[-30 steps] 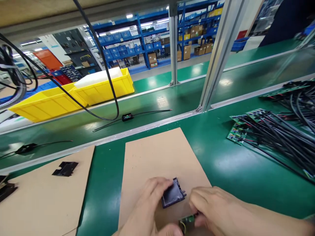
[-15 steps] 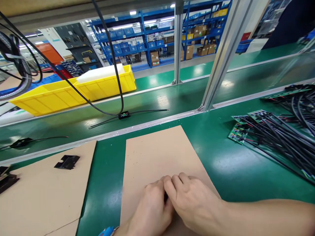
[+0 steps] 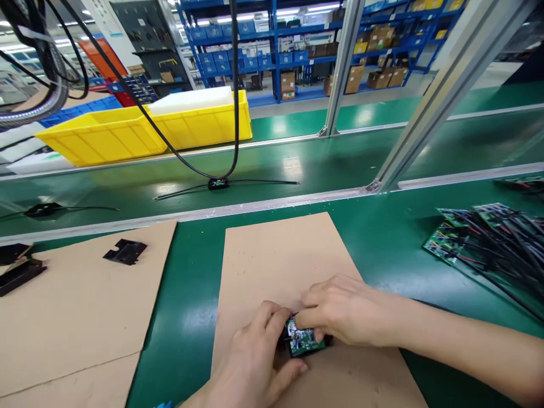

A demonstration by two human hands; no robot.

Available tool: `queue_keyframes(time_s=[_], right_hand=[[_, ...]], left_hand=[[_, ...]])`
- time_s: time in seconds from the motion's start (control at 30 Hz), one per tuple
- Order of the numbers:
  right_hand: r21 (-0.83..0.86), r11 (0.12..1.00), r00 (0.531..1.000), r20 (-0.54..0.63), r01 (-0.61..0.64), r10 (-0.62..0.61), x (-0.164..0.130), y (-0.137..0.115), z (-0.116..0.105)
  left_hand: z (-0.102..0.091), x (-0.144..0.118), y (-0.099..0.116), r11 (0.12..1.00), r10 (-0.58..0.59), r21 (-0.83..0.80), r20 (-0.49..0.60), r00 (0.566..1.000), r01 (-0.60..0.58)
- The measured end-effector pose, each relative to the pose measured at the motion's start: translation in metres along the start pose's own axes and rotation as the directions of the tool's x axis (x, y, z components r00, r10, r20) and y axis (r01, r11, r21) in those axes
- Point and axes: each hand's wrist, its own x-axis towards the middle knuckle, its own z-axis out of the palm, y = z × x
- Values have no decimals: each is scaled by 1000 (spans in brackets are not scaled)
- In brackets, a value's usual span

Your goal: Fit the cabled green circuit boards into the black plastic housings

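Hands meet over a small green circuit board [image 3: 304,340] on a sheet of brown cardboard [image 3: 276,260] at a green workbench [image 3: 382,255]. The left hand [image 3: 255,362] curls its fingers around the board's near-left side, thumb stretched beneath it, gripping a dark housing that shows only as a black edge under the board. The right hand [image 3: 344,311] comes in from the right, fingers bent and fingertips pressed on the board's top edge. The board sits low on the cardboard, near the sheet's front end, between the two hands.

To the left lies a second cardboard sheet [image 3: 76,306] bearing a loose black plastic part [image 3: 125,251], with more black pieces [image 3: 17,266] at its far-left edge. A pile of green boards with black wires [image 3: 488,243] rests on the bench to the right. Beyond an aluminium rail, a conveyor belt [image 3: 297,164] carries a small wired unit [image 3: 217,183] beneath a hanging black cable [image 3: 233,85]. Yellow bins [image 3: 140,130] stand behind the belt, and blue warehouse shelving [image 3: 276,51] fills the background.
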Motion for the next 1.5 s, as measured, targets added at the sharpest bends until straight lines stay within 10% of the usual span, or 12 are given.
queue_keyframes(time_s=[0.3,0.83,1.13,1.5], right_hand=[[-169,985,998,30,-42,47,13,-17,2],[12,984,979,-102,-179,179,2,-19,29],[70,976,961,-169,-208,218,3,-19,33],[70,969,939,-239,-236,246,0,-21,43]], left_hand=[[5,2,-10,998,33,-51,-39,999,-35],[-4,-3,-18,990,136,46,-49,990,-133],[4,-10,-10,856,421,446,-313,851,-259],[-5,-7,-16,757,574,540,-279,770,-368]])
